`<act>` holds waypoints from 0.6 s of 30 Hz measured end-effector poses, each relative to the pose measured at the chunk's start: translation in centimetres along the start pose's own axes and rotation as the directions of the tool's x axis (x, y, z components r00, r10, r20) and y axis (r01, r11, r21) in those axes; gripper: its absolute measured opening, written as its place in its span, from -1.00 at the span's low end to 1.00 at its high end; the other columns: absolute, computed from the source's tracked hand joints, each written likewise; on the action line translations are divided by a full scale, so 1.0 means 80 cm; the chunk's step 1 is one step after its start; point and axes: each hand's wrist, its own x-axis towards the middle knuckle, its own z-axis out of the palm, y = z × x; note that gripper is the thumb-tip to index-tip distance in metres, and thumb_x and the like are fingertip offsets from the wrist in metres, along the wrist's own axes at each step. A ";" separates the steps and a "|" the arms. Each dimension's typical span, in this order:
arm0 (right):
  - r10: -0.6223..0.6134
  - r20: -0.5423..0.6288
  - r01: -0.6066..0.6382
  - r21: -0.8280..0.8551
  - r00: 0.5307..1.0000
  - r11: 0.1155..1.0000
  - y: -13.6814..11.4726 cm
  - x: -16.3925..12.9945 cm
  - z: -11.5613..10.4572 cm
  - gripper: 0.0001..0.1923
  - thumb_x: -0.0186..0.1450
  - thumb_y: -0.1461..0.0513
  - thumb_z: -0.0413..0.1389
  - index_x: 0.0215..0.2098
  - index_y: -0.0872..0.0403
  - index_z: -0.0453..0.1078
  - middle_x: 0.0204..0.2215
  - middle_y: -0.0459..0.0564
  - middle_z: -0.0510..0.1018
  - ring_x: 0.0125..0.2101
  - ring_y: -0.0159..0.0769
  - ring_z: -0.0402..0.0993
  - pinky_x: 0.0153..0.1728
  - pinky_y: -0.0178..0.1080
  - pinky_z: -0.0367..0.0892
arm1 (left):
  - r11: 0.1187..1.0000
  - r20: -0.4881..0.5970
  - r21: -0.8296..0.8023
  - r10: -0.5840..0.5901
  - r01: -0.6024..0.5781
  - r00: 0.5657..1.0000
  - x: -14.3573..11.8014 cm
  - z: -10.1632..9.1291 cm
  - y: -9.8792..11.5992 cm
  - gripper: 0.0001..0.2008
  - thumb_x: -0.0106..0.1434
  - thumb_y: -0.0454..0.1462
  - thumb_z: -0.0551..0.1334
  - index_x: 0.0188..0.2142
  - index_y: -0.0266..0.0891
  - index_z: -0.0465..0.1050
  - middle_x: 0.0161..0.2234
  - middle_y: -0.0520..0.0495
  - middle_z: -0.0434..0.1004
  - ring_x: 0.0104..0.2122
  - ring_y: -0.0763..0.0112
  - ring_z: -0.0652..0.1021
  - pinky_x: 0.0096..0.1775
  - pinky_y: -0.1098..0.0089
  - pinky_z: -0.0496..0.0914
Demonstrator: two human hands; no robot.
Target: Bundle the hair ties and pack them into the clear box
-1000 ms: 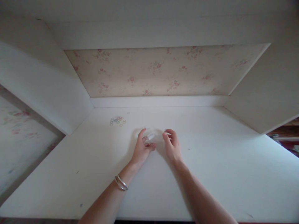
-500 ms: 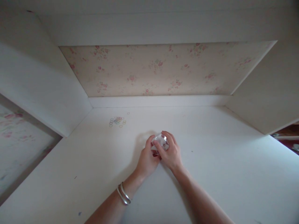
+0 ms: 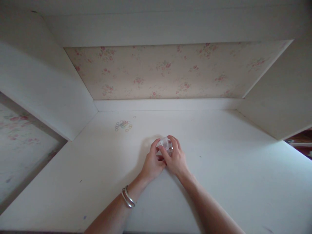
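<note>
Both of my hands meet over the white desktop, curled around a small clear plastic object (image 3: 164,142). It is shiny and angular, and I cannot tell whether it is a box or a bag. My left hand (image 3: 153,162) grips its left side, fingers bent around it. My right hand (image 3: 176,159) holds the right side, with the thumb laid across the front. Fingers hide much of the object. Beyond my hands, to the left, lies a loose cluster of small coloured rings (image 3: 123,124), which look like little rubber bands.
The white desktop (image 3: 219,182) is bounded by a left side panel (image 3: 48,81), a right side panel (image 3: 273,97) and a flower-patterned back panel (image 3: 151,71). One single ring (image 3: 135,117) lies apart from the cluster. An open compartment (image 3: 298,144) shows at the far right.
The clear plastic object has turned and tilted slightly between my fingers. My hands have shifted a little to the left, still closed on it. The rings lie as before.
</note>
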 end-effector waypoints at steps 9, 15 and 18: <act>0.049 0.049 -0.063 0.331 0.998 0.942 0.019 0.010 0.003 -0.56 0.24 0.03 0.09 0.03 0.02 0.32 -0.01 0.11 0.42 -0.04 -0.20 0.39 -0.04 -0.11 0.33 | 0.986 0.042 -0.165 -0.014 0.020 0.999 0.000 -0.005 0.017 -0.05 0.01 -0.34 0.38 0.26 -0.05 -0.16 0.12 -0.27 0.29 -0.32 0.42 0.58 -0.32 0.43 0.48; 0.203 0.136 -0.245 0.528 0.970 0.813 0.021 0.015 -0.003 -0.56 0.24 0.03 0.10 0.01 0.07 0.37 -0.08 0.11 0.51 -0.08 -0.17 0.44 -0.07 -0.08 0.35 | 0.938 0.028 -0.331 -0.096 0.099 0.995 0.000 -0.009 0.030 -0.12 0.08 -0.26 0.37 0.28 -0.05 -0.10 0.07 -0.23 0.37 -0.23 0.32 0.57 -0.11 0.20 0.46; 0.244 0.172 -0.298 0.576 0.954 0.761 0.016 0.012 -0.005 -0.47 0.18 0.03 0.17 0.06 0.08 0.34 -0.13 0.11 0.55 -0.15 -0.17 0.49 -0.11 -0.08 0.38 | 0.924 0.021 -0.363 -0.119 0.118 0.993 0.000 -0.012 0.029 -0.13 0.11 -0.30 0.34 0.29 -0.07 -0.13 0.03 -0.22 0.42 -0.19 0.28 0.56 -0.09 0.17 0.46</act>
